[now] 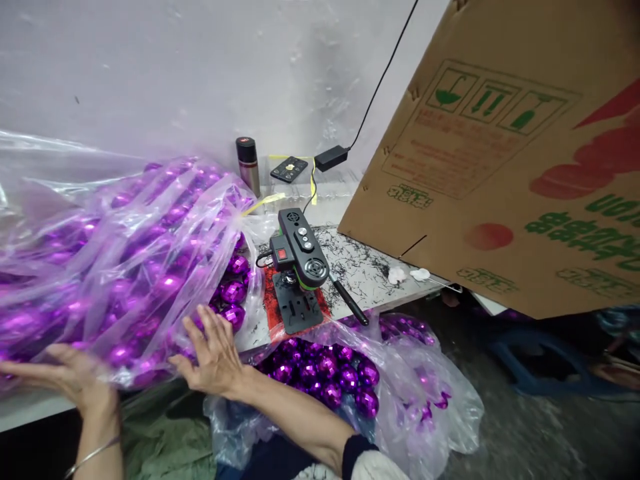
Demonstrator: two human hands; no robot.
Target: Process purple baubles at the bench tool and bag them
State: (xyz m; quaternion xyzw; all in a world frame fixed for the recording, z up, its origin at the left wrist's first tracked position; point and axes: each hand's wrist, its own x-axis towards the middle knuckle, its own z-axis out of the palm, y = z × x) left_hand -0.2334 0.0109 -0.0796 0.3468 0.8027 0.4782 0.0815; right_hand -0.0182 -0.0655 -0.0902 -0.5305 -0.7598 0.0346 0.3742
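A large clear plastic bag (165, 247) packed with shiny purple faceted balls (234, 291) lies across the left part of the table. My left hand (75, 377) rests against the bag's lower left side, its fingers stretched out and slightly blurred. Against the bag's front right side is my right hand (215, 353), fingers spread on the plastic near its bulging edge. Below the table edge, a second, opened plastic bag (425, 393) holds more purple balls (327, 367), under my right forearm.
A black device with a lever handle (300, 247) stands on the table over a red patch. Behind it are a thermos (247, 163), a black scale-like pad (289, 169) and a power adapter (331, 158). A big cardboard box (500, 173) tilts at the right; a blue stool (530, 360) stands below.
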